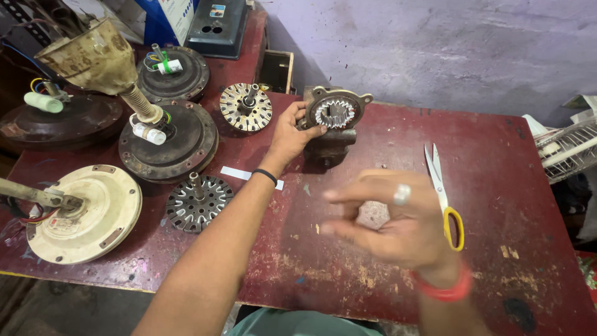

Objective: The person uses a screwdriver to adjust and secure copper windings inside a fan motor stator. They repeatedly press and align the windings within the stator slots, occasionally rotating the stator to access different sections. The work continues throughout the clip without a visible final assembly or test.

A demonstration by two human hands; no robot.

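My left hand reaches across the dark red table and grips the left edge of a small round motor stator with a toothed core, which stands upright on a metal block. My right hand hovers above the table in the foreground, blurred, with its fingers curled loosely and nothing visible in them. It wears a ring and a red wristband. Scissors with a yellow handle lie just right of that hand.
Several ceiling fan motors crowd the left side: a cream one, dark ones, and two bare stators. A white paper strip lies under my forearm. A wire fan guard sits at the right edge.
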